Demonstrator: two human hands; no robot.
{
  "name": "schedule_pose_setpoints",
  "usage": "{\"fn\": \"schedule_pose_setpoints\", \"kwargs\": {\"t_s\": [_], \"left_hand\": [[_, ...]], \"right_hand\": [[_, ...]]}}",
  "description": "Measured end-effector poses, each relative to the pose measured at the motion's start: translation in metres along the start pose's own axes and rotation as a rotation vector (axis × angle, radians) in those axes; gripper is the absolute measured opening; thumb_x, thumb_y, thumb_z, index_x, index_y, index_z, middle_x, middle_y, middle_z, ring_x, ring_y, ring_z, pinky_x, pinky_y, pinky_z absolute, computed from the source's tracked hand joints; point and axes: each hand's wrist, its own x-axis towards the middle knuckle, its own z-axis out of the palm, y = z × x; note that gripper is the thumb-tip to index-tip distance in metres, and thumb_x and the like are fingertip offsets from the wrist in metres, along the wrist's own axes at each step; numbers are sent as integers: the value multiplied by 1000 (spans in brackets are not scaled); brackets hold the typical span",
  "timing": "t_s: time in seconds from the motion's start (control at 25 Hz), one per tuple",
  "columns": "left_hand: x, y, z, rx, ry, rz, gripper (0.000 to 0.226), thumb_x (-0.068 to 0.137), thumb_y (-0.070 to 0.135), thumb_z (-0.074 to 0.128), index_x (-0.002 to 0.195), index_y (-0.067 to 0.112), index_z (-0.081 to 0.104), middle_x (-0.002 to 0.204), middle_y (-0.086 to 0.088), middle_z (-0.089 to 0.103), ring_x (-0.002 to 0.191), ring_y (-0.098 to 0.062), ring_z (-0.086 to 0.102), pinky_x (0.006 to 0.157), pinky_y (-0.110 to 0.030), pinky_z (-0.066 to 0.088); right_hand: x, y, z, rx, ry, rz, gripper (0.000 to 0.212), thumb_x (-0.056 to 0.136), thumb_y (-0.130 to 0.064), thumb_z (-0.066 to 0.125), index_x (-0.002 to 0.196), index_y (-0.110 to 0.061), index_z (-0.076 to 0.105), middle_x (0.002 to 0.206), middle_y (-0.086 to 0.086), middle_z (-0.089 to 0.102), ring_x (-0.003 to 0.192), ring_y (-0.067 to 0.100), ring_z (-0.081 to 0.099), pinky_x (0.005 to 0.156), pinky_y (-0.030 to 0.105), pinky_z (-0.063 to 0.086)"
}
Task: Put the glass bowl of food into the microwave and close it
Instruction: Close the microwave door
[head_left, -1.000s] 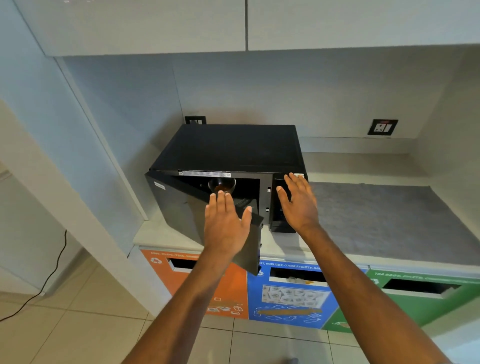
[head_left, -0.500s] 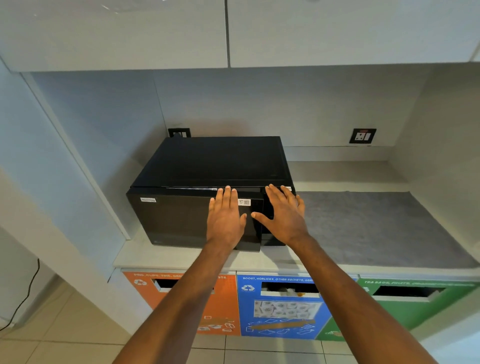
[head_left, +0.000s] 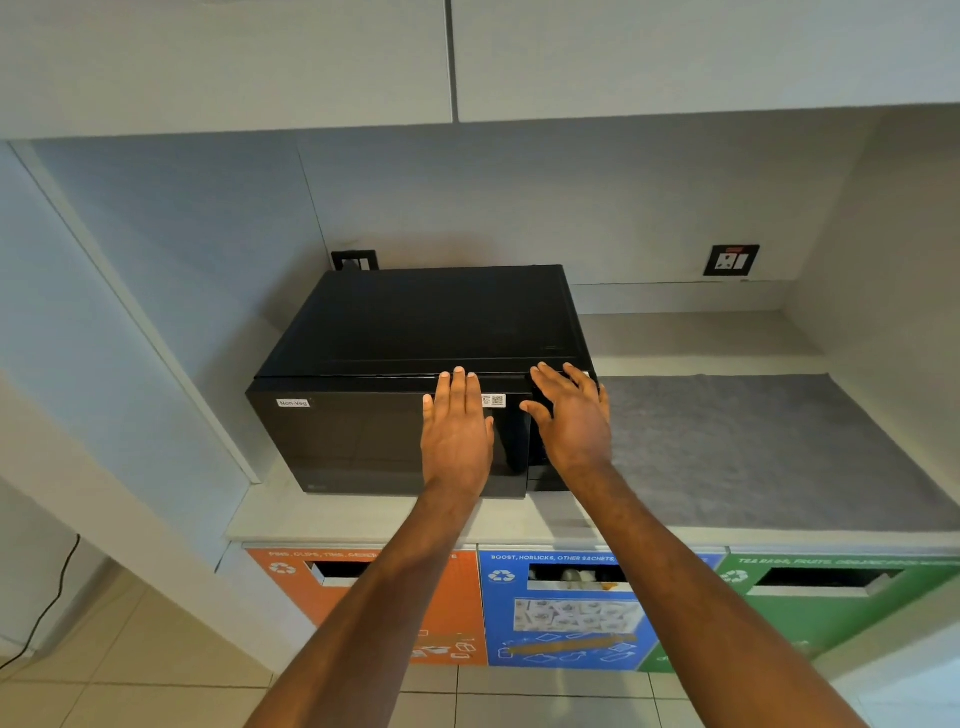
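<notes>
- The counter (head_left: 753, 332) runs across the alcove under the cabinets, with a grey mat (head_left: 769, 447) covering its right part.
- Below its near edge you see three bins: orange (head_left: 457, 608), blue (head_left: 571, 613) and green (head_left: 831, 603).
- The black microwave (head_left: 436, 322) sits at the left of the counter, its door (head_left: 363, 441) flush with the body; the bowl cannot be seen through the dark glass.
- Your left hand (head_left: 457, 436) lies flat on the right part of the door, fingers straight and together, gripping nothing.
- Your right hand (head_left: 574, 421) is spread flat over the panel just right of the door, also gripping nothing.
- A wall socket (head_left: 731, 260) sits far right.
</notes>
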Motion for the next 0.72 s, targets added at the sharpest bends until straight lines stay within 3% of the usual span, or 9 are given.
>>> {"fn": "schedule_pose_setpoints", "kwargs": {"t_s": [0.44,0.72], "left_hand": [[9,1,1,14,-15,-4,75,106,44,43,163,13,6,172,-10,6,160,-28,2,128,-48,6],[6,1,0,8,-9,8,76,105,45,43,163,12,6,172,-10,6,160,-29,1,128,-48,6]], "right_hand": [[7,2,12,8,107,46,46,97,-45,63,141,-31,62,147,-11,62,150,16,40,124,43,28],[4,3,13,-3,101,36,48,98,-47,60,143,-31,60,149,-10,60,151,17,39,126,46,27]]}}
